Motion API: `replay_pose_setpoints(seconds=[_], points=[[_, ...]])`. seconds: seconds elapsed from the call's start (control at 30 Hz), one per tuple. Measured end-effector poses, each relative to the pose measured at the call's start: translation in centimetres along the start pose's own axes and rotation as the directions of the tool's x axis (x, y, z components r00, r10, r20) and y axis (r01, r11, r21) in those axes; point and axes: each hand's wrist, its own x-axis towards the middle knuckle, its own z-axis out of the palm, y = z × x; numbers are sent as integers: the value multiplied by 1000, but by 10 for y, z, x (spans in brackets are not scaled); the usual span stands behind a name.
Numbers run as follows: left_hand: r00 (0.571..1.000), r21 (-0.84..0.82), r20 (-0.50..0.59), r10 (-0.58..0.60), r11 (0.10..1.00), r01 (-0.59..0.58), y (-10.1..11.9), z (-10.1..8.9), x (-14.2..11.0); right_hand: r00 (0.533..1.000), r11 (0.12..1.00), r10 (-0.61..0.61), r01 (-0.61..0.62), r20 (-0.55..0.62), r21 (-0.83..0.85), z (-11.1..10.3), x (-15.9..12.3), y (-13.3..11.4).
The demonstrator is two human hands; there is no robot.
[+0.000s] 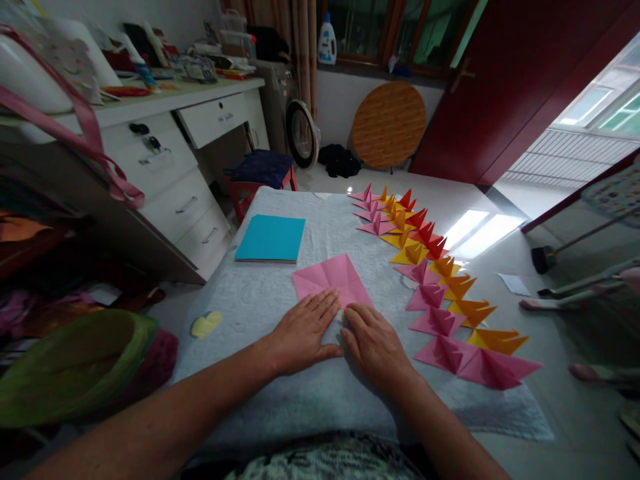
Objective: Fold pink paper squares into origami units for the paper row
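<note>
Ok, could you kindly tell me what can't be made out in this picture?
All in the head view:
- Near edge of the pink sheet: partly hidden by the left hand and right hand.
- Right hand's fingertip contact: too unclear to tell whether it pinches paper.
- Lower sheets' faces in the stack: covered by the blue top sheet.
- Label on the windowsill bottle: too small and blurred.

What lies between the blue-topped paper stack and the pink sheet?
In the head view, only a narrow bare strip of cloth separates the blue-topped stack from the pink sheet.
</note>
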Motion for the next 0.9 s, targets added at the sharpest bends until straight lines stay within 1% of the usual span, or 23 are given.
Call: replay_pose_setpoints(seconds=[0.17, 0.3, 0.43, 0.6, 0.67, 0.8, 0.9], points=[[999, 50, 41, -29, 998, 27, -19, -3, -17, 996, 992, -3, 14, 88, -123, -2, 8, -6], [998, 89, 13, -56, 995, 55, -40, -2, -37, 991, 977, 12, 16, 133, -211, -2, 13, -11], [999, 125, -36, 1, 992, 3, -54, 4, -50, 983, 960, 45, 7, 180, -280, -1, 20, -18], [981, 166, -181, 74, 985, -44, -58, 11, -52, 977, 946, 67, 2, 202, -325, 1, 22, -26], [978, 177, -192, 78, 983, -44, -57, 11, -51, 978, 945, 71, -2, 197, -328, 3, 21, -27], [981, 200, -183, 70, 979, -32, -54, 8, -52, 980, 950, 81, -22, 179, -310, 2, 17, -25], [973, 214, -219, 68, 977, -20, -52, 8, -55, 983, 953, 86, -34, 161, -302, -2, 11, -19]])
